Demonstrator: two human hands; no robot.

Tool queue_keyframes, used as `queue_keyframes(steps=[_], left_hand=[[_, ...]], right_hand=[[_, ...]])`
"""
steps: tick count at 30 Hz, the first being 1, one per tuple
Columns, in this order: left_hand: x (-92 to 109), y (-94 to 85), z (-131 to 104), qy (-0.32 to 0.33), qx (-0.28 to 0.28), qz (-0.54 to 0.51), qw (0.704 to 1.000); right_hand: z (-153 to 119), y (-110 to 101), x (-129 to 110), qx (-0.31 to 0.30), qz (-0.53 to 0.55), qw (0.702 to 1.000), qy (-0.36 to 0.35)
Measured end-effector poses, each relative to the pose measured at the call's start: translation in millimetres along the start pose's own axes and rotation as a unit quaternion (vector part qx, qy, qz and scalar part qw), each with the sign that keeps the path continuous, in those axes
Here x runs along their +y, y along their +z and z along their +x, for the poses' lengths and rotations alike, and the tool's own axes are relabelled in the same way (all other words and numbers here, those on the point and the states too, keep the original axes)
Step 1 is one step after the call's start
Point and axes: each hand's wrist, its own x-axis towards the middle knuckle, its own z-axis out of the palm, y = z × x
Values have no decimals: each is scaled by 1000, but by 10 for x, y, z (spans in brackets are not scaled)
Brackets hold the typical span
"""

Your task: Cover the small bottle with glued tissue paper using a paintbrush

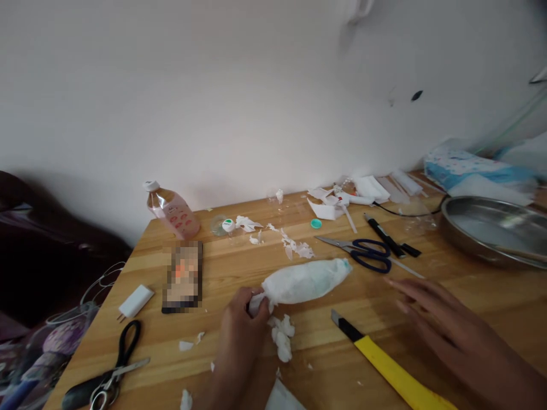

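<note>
My left hand (245,324) is closed round the narrow left end of a white, paper-covered, bottle-shaped object (307,282). The object lies tilted over the wooden table, its wider body pointing right, with a bluish-green tint at the far end. To the right, my right hand (453,330) holds nothing, its fingers stretched out and apart from the object. Between the hands and nearer to me lies a yellow utility knife (393,370) with its blade out. Blue-handled scissors (363,250) rest just beyond the object. Crumpled white paper (282,339) sits beside my left hand.
A pink-liquid bottle (175,213), a phone (183,279), a white charger (135,302) and black-handled scissors (115,370) are on the left. Paper scraps (297,246) and a glue gun (356,199) lie farther back. A metal basin (470,233) stands on the right, before the wall.
</note>
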Motion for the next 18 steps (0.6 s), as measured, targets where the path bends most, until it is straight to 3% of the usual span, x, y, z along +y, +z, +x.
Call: queue_keyframes(steps=[4,9,18], left_hand=[[-5,38,36,37,36,17,999],[-37,59,-16,60,51,-7,997],[-276,-213,62,-40,20,-113,993]], right_hand=[[257,84,-16,30,38,999,6],[268,177,-13,43,83,995,28],[283,202,86,33,125,988,79]])
